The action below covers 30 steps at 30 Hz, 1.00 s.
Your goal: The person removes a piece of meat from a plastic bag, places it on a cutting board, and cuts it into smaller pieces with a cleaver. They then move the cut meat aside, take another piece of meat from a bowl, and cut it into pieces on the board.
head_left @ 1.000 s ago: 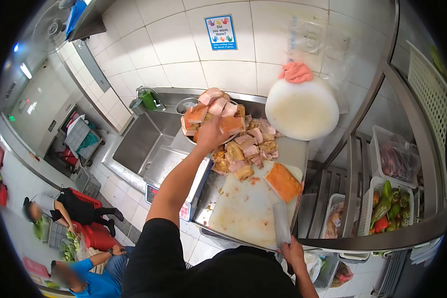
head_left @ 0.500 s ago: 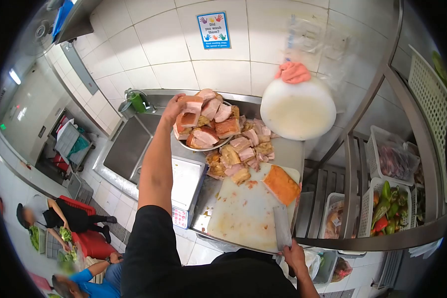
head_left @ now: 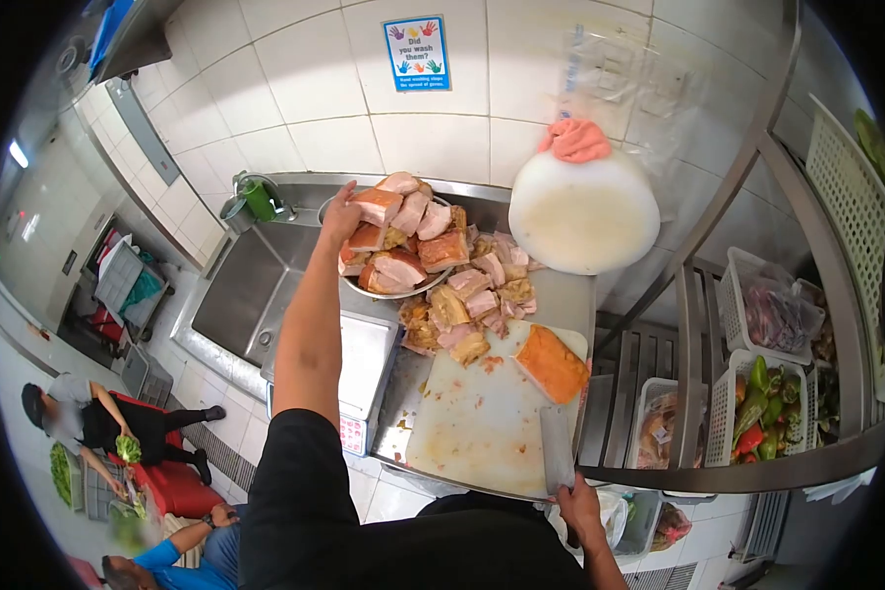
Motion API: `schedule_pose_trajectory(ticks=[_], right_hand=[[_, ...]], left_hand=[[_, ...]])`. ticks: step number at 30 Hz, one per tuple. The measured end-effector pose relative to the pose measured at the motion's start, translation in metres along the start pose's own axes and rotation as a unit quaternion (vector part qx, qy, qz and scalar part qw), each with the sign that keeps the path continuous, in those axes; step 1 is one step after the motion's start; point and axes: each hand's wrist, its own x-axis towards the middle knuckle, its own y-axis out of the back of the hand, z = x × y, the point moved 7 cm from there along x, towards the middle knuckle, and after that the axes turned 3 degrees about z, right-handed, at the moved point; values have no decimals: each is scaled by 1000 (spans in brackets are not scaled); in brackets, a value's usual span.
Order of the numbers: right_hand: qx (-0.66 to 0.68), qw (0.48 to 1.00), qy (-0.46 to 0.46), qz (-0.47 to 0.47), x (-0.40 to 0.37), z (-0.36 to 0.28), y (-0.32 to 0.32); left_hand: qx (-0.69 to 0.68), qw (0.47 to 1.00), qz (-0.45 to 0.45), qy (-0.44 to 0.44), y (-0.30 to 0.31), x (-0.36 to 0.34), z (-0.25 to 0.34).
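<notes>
My left hand (head_left: 341, 213) reaches to the left side of a metal bowl (head_left: 403, 293) heaped with thick chunks of pork belly (head_left: 393, 272). Its fingers are closed on a brown-skinned pork chunk (head_left: 376, 205) at the top left of the heap. Low on the right, my right hand (head_left: 580, 508) grips a cleaver (head_left: 558, 447), its broad blade lying over the right edge of a white cutting board (head_left: 472, 433). An orange-skinned slab of pork belly (head_left: 552, 364) rests on the board just beyond the blade. Smaller cut pork pieces (head_left: 474, 292) are piled between bowl and board.
A steel sink (head_left: 246, 295) and a flat scale (head_left: 364, 364) are on the left. A round white board (head_left: 585, 211) leans on the wall under a pink cloth (head_left: 575, 141). Shelves at right hold a basket of peppers (head_left: 765, 413). Two people work at lower left.
The pork chunk at my left hand has tipped down and now lies flatter on the heap. My right hand and the cleaver keep their place. A person at lower left has lifted some greens.
</notes>
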Motion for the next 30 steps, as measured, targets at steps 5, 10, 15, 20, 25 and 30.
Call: schedule_pose_trajectory(ticks=[5, 10, 15, 20, 25, 30], right_hand=[[26, 999, 7, -35, 10, 25, -17], [49, 998, -19, -24, 0, 30, -5], [167, 982, -69, 57, -26, 67, 6], [275, 948, -114, 112, -35, 68, 27], [228, 964, -87, 103, -22, 63, 43], [165, 983, -60, 47, -10, 45, 48]], left_hand=[[89, 950, 246, -168, 11, -57, 94], [7, 955, -183, -235, -190, -231, 135], [223, 902, -292, -227, -325, -340, 134], [346, 861, -354, -114, -346, -357, 130], [255, 745, -547, -284, -340, -418, 111], [-33, 879, -472, 54, -246, -413, 104]])
